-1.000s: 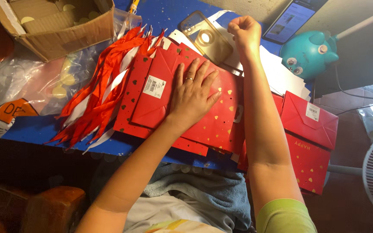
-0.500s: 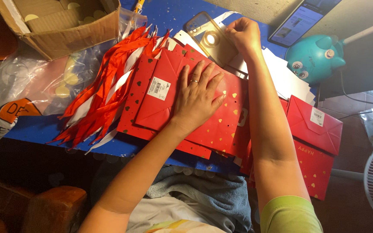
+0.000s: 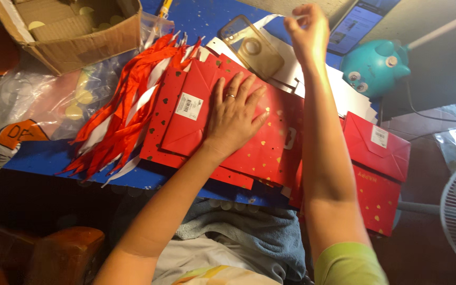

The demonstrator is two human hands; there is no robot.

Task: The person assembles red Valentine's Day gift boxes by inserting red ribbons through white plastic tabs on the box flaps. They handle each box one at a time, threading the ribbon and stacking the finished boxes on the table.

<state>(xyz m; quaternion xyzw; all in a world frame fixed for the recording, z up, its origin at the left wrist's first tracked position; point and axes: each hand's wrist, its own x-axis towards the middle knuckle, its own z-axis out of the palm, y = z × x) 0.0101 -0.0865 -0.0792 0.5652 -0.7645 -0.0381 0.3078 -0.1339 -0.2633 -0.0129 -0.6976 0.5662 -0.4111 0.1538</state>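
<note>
Head view shows the left hand [image 3: 233, 119] pressed flat, fingers spread, on the red paper bags [image 3: 270, 142]. Beyond it, the right hand [image 3: 307, 31] pinches a thin white sheet [image 3: 291, 58] above the pile. The bags under the palm might slide off the blue table [image 3: 32, 158] if that pressing hand lifts.

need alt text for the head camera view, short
Seen from above, the left hand presses flat on a stack of red gift bags on a blue table, while the right hand pinches a thin white strip. Red and white ribbons lie left.
</note>
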